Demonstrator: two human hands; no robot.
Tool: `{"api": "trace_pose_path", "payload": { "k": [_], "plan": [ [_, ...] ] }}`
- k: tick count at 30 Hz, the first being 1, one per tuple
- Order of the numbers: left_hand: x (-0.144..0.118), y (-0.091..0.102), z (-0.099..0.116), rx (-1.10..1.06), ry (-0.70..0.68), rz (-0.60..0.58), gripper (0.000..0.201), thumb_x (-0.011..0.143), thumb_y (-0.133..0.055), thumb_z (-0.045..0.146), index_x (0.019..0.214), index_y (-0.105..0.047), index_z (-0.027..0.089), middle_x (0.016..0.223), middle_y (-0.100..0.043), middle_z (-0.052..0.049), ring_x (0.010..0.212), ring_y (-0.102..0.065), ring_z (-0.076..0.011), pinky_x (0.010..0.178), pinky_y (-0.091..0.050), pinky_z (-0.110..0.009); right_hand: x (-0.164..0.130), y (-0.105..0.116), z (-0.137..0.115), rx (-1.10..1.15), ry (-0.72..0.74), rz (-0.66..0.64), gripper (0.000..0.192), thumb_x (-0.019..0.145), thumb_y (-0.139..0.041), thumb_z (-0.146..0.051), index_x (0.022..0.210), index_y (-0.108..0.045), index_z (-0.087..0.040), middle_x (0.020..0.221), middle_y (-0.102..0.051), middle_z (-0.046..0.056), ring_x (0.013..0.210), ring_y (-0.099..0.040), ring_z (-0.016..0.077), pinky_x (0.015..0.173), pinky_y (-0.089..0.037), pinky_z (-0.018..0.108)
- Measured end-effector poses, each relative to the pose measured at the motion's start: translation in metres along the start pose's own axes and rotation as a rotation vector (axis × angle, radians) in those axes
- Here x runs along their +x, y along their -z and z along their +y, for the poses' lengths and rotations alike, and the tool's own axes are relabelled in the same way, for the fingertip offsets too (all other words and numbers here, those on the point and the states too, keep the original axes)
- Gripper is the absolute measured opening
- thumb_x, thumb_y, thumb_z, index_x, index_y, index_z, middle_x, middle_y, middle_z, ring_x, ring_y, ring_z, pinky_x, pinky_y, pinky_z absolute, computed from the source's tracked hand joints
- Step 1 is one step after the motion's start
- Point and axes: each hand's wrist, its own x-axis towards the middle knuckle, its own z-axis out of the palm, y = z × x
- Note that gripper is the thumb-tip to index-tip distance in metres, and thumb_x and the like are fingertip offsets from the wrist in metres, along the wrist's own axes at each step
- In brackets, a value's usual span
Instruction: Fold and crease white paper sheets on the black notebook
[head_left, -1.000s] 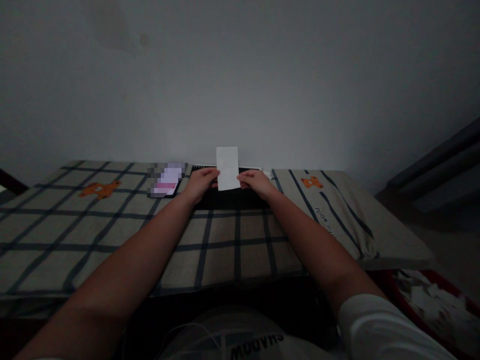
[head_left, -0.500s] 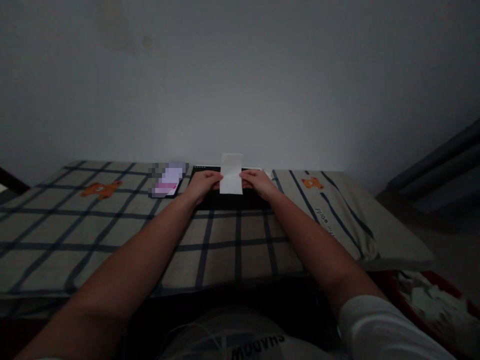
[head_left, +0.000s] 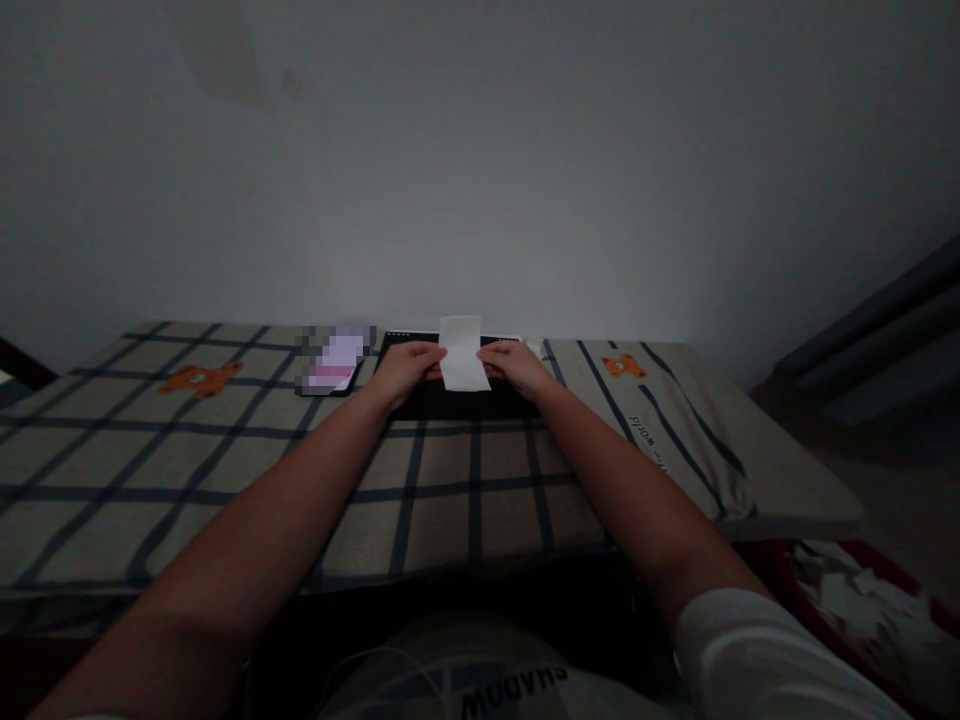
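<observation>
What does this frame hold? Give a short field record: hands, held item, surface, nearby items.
left hand: fingers pinch the left edge of the white paper slip
right hand: fingers pinch the slip's right edge
white paper slip: held above the black mat, top part bent
black mat: lies on the checked cloth
checked cloth: covers the table, bear prints
phone: left of the mat, screen lit
red bin: lower right, paper scraps inside

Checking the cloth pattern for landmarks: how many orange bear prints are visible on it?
2: one bear print far left, past the left hand; one bear print right of the right hand. Arms may hide others.
</observation>
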Motion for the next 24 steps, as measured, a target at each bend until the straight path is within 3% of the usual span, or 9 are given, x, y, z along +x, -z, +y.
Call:
{"api": "trace_pose_path", "payload": {
  "k": [4, 8, 15, 24],
  "plan": [
    [-0.0003, -0.0008, 0.0011, 0.026, -0.012, 0.030, 0.018, 0.064, -0.077, 0.024, 0.076, -0.069, 0.013, 0.073, -0.069, -0.004, 0.063, -0.062, -0.0111, 0.069, -0.054, -0.026, 0.0018, 0.0003, 0.0024, 0.042, 0.027, -0.018, 0.016, 0.072, -0.072, -0.027, 0.084, -0.069, -0.016, 0.074, -0.069, 0.002, 0.065, -0.061, 0.0093, 0.067, -0.051, 0.025],
    [-0.0020, -0.0021, 0.0014, 0.036, 0.000, 0.032, 0.020, 0.061, -0.078, 0.026, 0.072, -0.068, 0.013, 0.069, -0.067, -0.003, 0.062, -0.060, -0.0116, 0.066, -0.054, -0.027, 0.0020, -0.0009, 0.0013, 0.035, 0.049, 0.009, 0.013, 0.070, -0.072, -0.025, 0.078, -0.068, -0.015, 0.070, -0.068, 0.001, 0.062, -0.061, 0.0089, 0.065, -0.050, 0.023],
    [-0.0024, -0.0013, 0.0008, 0.009, -0.023, -0.058, 0.031, 0.064, -0.077, 0.038, 0.082, -0.070, 0.014, 0.083, -0.070, -0.005, 0.072, -0.063, -0.0140, 0.070, -0.053, -0.028, 0.0008, -0.0012, -0.0022, 0.006, 0.032, -0.026, 0.012, 0.070, -0.072, -0.024, 0.075, -0.067, -0.015, 0.068, -0.067, 0.001, 0.062, -0.060, 0.0090, 0.065, -0.050, 0.024],
    [-0.0032, -0.0024, 0.0034, 0.039, -0.026, 0.004, 0.027, 0.057, -0.080, 0.033, 0.073, -0.069, 0.014, 0.071, -0.068, -0.004, 0.066, -0.061, -0.0142, 0.071, -0.053, -0.030, -0.0008, -0.0015, -0.0025, 0.036, 0.018, -0.010, 0.013, 0.071, -0.072, -0.025, 0.078, -0.067, -0.016, 0.071, -0.067, 0.001, 0.064, -0.059, 0.0087, 0.068, -0.050, 0.025]
  ]
}}
